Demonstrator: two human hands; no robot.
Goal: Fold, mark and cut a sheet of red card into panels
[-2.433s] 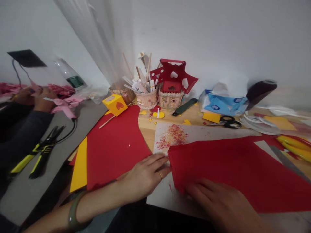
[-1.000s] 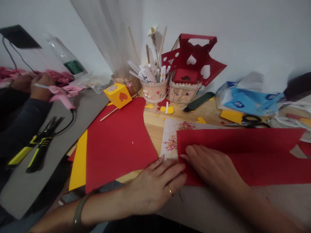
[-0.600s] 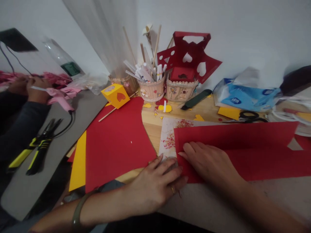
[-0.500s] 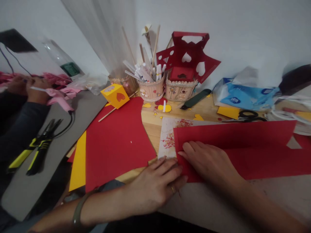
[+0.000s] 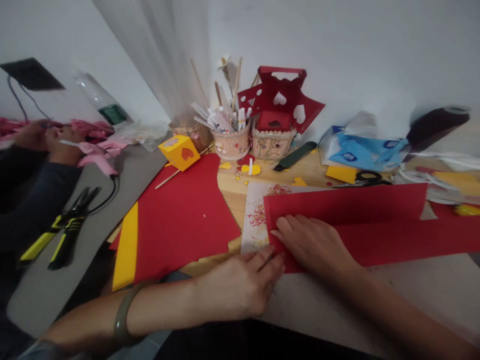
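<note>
On the bench (image 5: 232, 192), atop a pale board (image 5: 431, 290), lies a part-folded red sheet (image 5: 405, 242). The right hand (image 5: 309, 235) bends over its left end, the left hand (image 5: 255, 282) curls at its near corner; whether either grips cannot be told. Even pressure should keep creases straight.

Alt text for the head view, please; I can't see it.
Right hand rests on a bent red sheet over a pale board, the left hand at its near-left corner. To the left lies red paper with a yellow cube at its far edge; a co-worker's hands are at far left.
</note>
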